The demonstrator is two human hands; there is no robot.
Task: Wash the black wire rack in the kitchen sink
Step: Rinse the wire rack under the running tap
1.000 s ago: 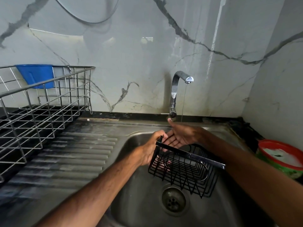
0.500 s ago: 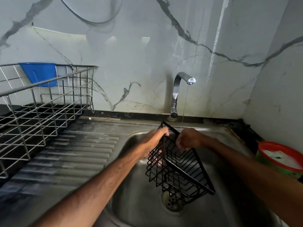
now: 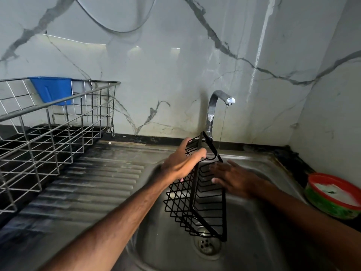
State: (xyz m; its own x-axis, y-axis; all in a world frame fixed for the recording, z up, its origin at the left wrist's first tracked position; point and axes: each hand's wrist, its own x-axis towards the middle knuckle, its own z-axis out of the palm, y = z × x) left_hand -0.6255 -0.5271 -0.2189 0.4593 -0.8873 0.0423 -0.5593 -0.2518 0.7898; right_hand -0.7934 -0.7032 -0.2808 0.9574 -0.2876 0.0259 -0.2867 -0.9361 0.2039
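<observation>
Two bare hands work at the black wire rack [image 3: 197, 204], which stands on end in the middle of the frame, over the steel sink [image 3: 254, 241]. Its top corner reaches up beside the foot of the tap [image 3: 213, 108] and its lowest corner hangs just above the drain [image 3: 207, 245]; whether it touches the basin floor cannot be told. The left hand [image 3: 181, 163] grips the rack near its upper end, fingers [image 3: 199, 154] curled round the rim bar and wires. The right hand [image 3: 232, 178], slightly blurred, lies flat against the wires on the rack's right side with its fingers straight and spread, holding nothing. A thin stream of water [image 3: 222, 126] runs from the spout and falls behind the rack's top corner, to the right of it. In the left of the frame a steel dish rack [image 3: 48, 143] sits beside the ribbed drainboard [image 3: 97, 182], with a blue container [image 3: 51, 89] hung on its far rim. At the right edge a green tub with a red rim [image 3: 332, 198], holding something white, stands on the dark bench [image 3: 293, 153]. Grey-veined marble wall [image 3: 175, 65] fills the upper frame.
</observation>
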